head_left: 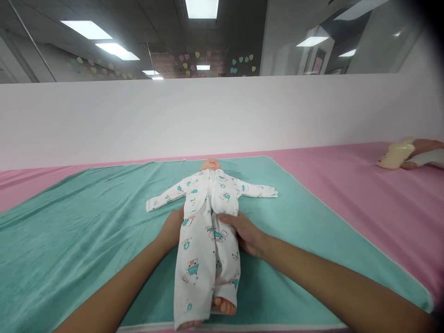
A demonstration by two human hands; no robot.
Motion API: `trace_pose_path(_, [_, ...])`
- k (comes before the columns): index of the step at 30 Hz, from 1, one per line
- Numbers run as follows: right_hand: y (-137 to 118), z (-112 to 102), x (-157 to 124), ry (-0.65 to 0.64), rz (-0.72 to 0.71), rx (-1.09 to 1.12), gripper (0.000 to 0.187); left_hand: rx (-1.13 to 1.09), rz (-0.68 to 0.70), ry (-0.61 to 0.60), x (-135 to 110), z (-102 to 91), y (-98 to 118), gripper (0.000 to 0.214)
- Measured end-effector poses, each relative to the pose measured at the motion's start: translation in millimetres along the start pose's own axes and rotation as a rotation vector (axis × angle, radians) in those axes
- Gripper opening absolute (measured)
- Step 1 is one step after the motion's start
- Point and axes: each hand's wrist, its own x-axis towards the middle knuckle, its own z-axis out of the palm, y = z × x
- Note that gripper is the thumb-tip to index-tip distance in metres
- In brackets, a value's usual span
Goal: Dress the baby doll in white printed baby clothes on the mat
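Observation:
A baby doll (210, 164) lies on its back on a teal blanket (104, 240), its head away from me. It wears a white printed baby outfit (197, 259), with both sleeves stretched out sideways. Bare toes show at the near end of the trouser legs. My right hand (246, 233) grips the outfit at the doll's waist, thumb on top and the other fingers underneath. At the opposite hip, my left hand (171, 229) reaches in against the doll's side; its fingers are hidden behind the cloth.
Under the blanket spreads a pink cover (333, 178). A low white wall (215, 115) rises behind it, topped by glass (222, 41) with lights and heart shapes visible. At far right, a cream-coloured object (397, 153) adjoins a skin-toned limb with white cloth; I cannot tell whose.

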Motion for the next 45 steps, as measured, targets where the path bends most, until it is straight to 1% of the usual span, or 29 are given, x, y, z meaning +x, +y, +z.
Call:
trace_pose_path(2, [-1,-1,1,0.025,-0.001,-0.007,0.056,0.004,0.083,-0.024,-2,-5.0,-1,0.022])
trace_pose_path(4, [-1,-2,2,0.039,-0.009,-0.012,0.054,-0.018,0.117,-0.011,-5,-9.0,-2,0.017])
trace_pose_path(6, [-1,-2,2,0.047,-0.024,-0.018,0.053,-0.031,0.101,0.059,-6,-11.9,-4,0.015])
trace_pose_path(8, [-1,-3,2,0.05,-0.033,-0.022,0.052,-0.039,0.073,0.154,-8,-13.8,-5,0.014])
trace_pose_path(11, [-2,-3,2,0.056,-0.036,-0.022,0.051,-0.103,0.057,0.269,-13,-15.2,-5,0.011])
trace_pose_path(13, [-2,-4,1,0.064,-0.031,-0.023,0.05,-0.17,0.067,0.31,-16,-15.8,-6,0.01])
trace_pose_path(16, [-4,-6,2,0.064,-0.04,-0.035,0.048,-0.261,0.077,0.317,-20,-16.6,-8,0.008])
trace_pose_path(19, [-6,-12,6,0.044,-0.051,-0.091,0.048,-0.22,0.117,0.348,-20,-16.3,-10,0.007])
trace_pose_path(21, [-8,-18,9,0.024,-0.024,-0.144,0.05,-0.112,0.173,0.369,-19,-14.4,-11,0.009])
trace_pose_path(24, [-10,-25,12,0.005,0.015,-0.215,0.052,0.017,0.205,0.339,-18,-9.9,-12,0.008])
trace_pose_path(26, [-10,-27,12,0.003,0.005,-0.271,0.053,0.035,0.21,0.335,-17,-7.8,-12,0.01])
trace_pose_path(27, [-11,-27,12,-0.001,-0.009,-0.303,0.052,0.027,0.229,0.339,-17,-7.5,-11,0.015])
trace_pose_path(30, [-13,-29,11,-0.034,-0.072,-0.402,0.05,-0.012,0.338,0.328,-16,-9.5,-8,0.03])
trace_pose_path(33, [-18,-36,12,-0.065,-0.125,-0.566,0.047,0.014,0.411,0.323,-13,-12.5,-4,0.028])
trace_pose_path(35, [-21,-43,13,-0.032,-0.102,-0.718,0.045,0.047,0.431,0.332,-12,-13.2,-3,0.023])
trace_pose_path(38, [-25,-54,14,0.042,-0.082,-0.936,0.057,0.054,0.468,0.325,-11,-12.9,-3,0.019])
trace_pose_path(39, [-26,-56,14,0.065,-0.101,-0.992,0.06,0.041,0.477,0.324,-11,-12.7,-3,0.019])
trace_pose_path(41, [-27,-56,14,0.127,-0.184,-1.083,0.061,-0.004,0.465,0.326,-13,-12.2,-4,0.017])
trace_pose_path(43, [-28,-53,14,0.201,-0.307,-1.152,0.06,-0.058,0.402,0.352,-16,-11.3,-5,0.016])
trace_pose_path(45, [-29,-48,12,0.26,-0.445,-1.188,0.056,-0.087,0.326,0.406,-20,-10.1,-7,0.015])
